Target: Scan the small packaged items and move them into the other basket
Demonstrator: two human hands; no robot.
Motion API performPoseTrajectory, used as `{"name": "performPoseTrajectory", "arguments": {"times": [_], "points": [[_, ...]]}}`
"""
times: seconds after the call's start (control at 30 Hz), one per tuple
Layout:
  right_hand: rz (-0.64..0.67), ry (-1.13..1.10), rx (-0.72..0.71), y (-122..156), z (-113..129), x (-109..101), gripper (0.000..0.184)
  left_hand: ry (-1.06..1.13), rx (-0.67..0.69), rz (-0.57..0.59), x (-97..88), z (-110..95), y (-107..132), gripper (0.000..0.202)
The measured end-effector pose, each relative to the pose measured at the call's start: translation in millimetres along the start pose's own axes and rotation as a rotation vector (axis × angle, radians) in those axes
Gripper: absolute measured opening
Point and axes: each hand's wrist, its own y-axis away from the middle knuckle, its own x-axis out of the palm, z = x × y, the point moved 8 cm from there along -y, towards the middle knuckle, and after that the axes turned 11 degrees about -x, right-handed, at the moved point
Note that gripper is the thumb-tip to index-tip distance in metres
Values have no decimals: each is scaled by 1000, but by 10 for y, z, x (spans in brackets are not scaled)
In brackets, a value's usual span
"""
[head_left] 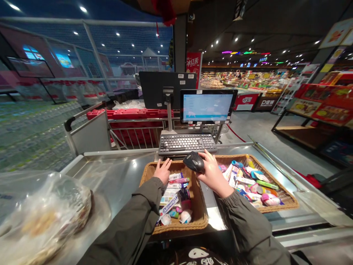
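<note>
My right hand (213,173) is closed around a black handheld barcode scanner (193,161), held above the gap between two wicker baskets. My left hand (163,170) reaches into the far end of the left wicker basket (200,213), with its fingers curled down among small packaged items (176,197); what it grips, if anything, is hidden. The right wicker basket (286,200) holds several colourful tubes and small packs (255,184). Both baskets rest on a steel checkout counter (116,175).
A keyboard (187,142) and a lit till screen (207,106) stand just beyond the baskets, with a second monitor's back (154,88) behind. A clear plastic bag of goods (44,217) lies at the near left. Red shopping carts (129,123) and shop shelves (317,110) lie farther off.
</note>
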Motion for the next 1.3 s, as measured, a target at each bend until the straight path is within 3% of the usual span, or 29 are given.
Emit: {"name": "performPoseTrajectory", "arguments": {"times": [0.07,0.23,0.37,0.5,0.73,0.97,1.13,1.3], "points": [[2,2,-1,20,-25,16,45,17,5,-30,-123,-46,2,5],[-35,15,9,113,-147,-87,44,125,71,-148,-676,-384,-68,18],[-121,66,40,247,-307,-396,47,204,171,-174,-1008,-859,-234,25],[-211,147,87,441,-508,-802,46,264,307,-165,-1125,-1445,-430,30],[-323,249,221,845,-900,-1420,50,304,482,-80,-1025,-2483,-789,31],[-374,273,317,1134,-1251,-1773,52,319,564,3,-623,-3385,-1166,46],[-385,291,328,1206,-1425,-1872,46,337,591,39,-359,-3821,-1322,40],[-353,272,339,1234,-1599,-1858,47,376,603,31,-265,-4008,-1364,41]]}}
